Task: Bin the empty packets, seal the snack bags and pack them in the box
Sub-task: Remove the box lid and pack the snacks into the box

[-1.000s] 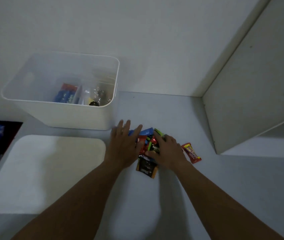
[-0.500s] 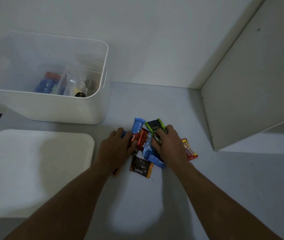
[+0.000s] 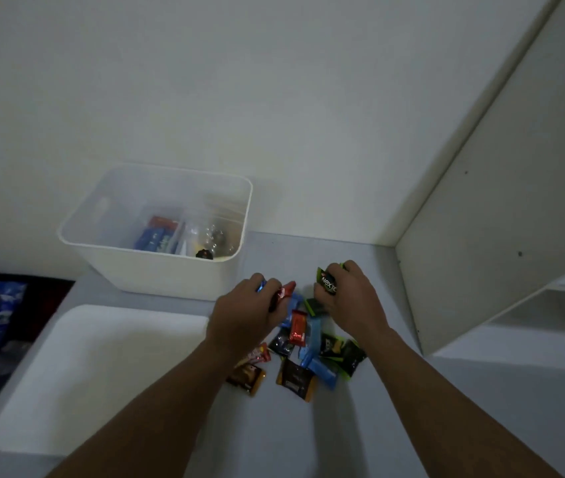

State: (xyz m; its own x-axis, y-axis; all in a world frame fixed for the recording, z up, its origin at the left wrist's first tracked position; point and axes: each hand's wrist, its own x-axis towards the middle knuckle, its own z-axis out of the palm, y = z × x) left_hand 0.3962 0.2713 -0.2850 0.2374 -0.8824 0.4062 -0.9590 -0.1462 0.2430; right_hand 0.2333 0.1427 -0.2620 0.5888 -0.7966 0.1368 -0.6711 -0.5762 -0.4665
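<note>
Head view, left grip (image 3: 243,315): clamped on a red wrapper (image 3: 286,291) and a blue wrapper (image 3: 261,286), knuckles up, over the counter (image 3: 274,439).
Head view, right grip (image 3: 351,300): clamped on a green packet (image 3: 327,286), printed face up.
Box (image 3: 156,274): stood open-topped up and to the left of both grips, nearer the left grip and just beyond its fingertips. Well apart from the right grip. Held blue and red packets and a clear bag inside.
Turning relation: probably a short reach forward-left over the near wall for the left grip, and a longer crossing for the right.
Loose snack packets (image 3: 294,360): lay scattered on the counter between the wrists, on the near side of both grips, long axes pointing every way.
Empty or full: could not be told for the packets in either grip. No bin in view.
White lid (image 3: 101,357): lay flat on the counter, left of the left forearm, in front of the box.
</note>
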